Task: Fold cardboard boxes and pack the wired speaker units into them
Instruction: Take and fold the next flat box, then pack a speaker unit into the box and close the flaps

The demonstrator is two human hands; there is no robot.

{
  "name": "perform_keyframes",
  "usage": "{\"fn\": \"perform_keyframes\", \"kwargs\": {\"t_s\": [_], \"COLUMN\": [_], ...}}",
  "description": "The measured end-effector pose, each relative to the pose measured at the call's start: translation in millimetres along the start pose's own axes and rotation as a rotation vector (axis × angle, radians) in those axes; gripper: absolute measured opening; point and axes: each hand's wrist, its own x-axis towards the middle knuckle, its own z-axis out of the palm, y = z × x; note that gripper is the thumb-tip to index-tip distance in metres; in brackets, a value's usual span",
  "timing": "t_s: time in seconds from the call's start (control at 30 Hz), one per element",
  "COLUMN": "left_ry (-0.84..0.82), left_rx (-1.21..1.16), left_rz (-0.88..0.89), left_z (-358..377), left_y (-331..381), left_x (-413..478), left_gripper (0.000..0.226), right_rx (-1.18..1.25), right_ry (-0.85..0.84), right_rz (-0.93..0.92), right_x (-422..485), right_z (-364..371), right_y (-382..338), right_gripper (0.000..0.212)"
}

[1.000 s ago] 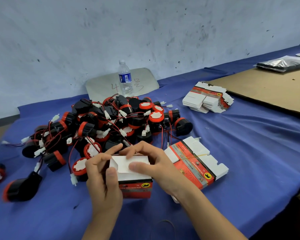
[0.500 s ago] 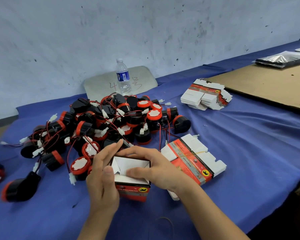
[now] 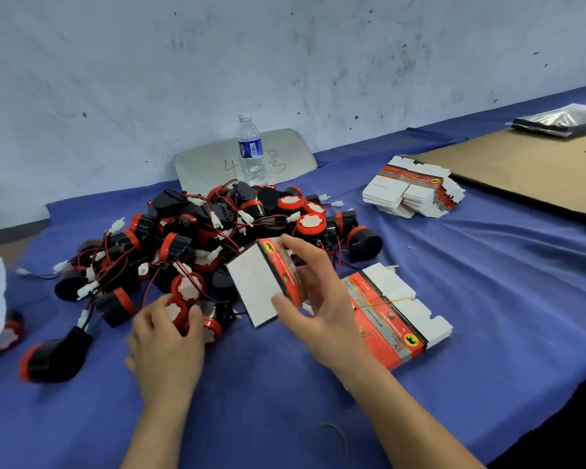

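cam: 1 view, head-worn, wide lens | pos: at near edge of table [image 3: 487, 265], above it | facing: forward + down, across to wall [image 3: 285, 62] | range: close, arm's reach; left hand [image 3: 164, 343] gripping speaker unit [image 3: 210, 324], right hand [image 3: 322, 306] gripping box [image 3: 254, 286], mid-frame | forearms enter from bottom edge

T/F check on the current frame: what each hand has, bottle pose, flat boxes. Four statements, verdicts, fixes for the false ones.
1. The right hand holds the folded box. True.
2. The left hand holds nothing. False: it grips a speaker unit at the near edge of the speaker pile.
3. The water bottle lies on its side. False: it stands upright behind the pile.
4. A rubber band binds the flat box bundle beside the right hand. True.
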Motion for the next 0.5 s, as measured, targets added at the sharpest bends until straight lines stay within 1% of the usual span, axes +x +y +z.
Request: {"fn": "perform_keyframes", "kwargs": {"t_s": [0.03,0.07,0.13,0.2,0.23,0.3,0.37,0.43,0.5], "left_ry": [-0.071,-0.11,-0.143,-0.166,-0.157,-0.096,-0.027,-0.017,-0.032], "left_rx": [0.034,0.034,0.068,0.158,0.212,0.279,0.287,0.271,0.206], "left_rz": [-0.053,-0.067,-0.032,0.009,0.03,0.084,0.119,0.123,0.093], "left_z": [0.6,1.0,-0.2,0.5,1.9,3.9,4.4,4.4,4.2], "left_y": [-4.7,-6.4,-5.3,-4.1,-4.0,-3.4,-1.7,-0.2,0.4], "left_x": [3.1,4.2,3.1,1.5,-0.1,-4.6,-7.2,-5.4,-4.2], "left_gripper": [0.041,0.045,0.054,0.068,0.073,0.075,0.069,0.063,0.058], "right_rx": [-0.162,-0.324,-0.621,-0.854,-0.935,-1.004,-0.994,-0.962,-0.951], "right_ry": [-0.033,-0.094,-0.227,-0.291,-0.313,-0.344,-0.339,-0.29,-0.241], "right_rz": [-0.09,-0.161,-0.266,-0.362,-0.381,-0.376,-0.34,-0.311,-0.337], "right_x": [-1.2,-2.4,-5.3,-7.3,-8.1,-9.4,-10.8,-13.2,-13.7], "right_z": [2.1,4.9,13.1,20.6,22.3,21.4,19.1,20.9,24.9], "right_y": [3.4,7.2,14.2,21.1,23.7,26.1,25.5,22.8,21.8], "right_gripper": [0.068,0.075,0.084,0.092,0.092,0.081,0.058,0.037,0.022]}}
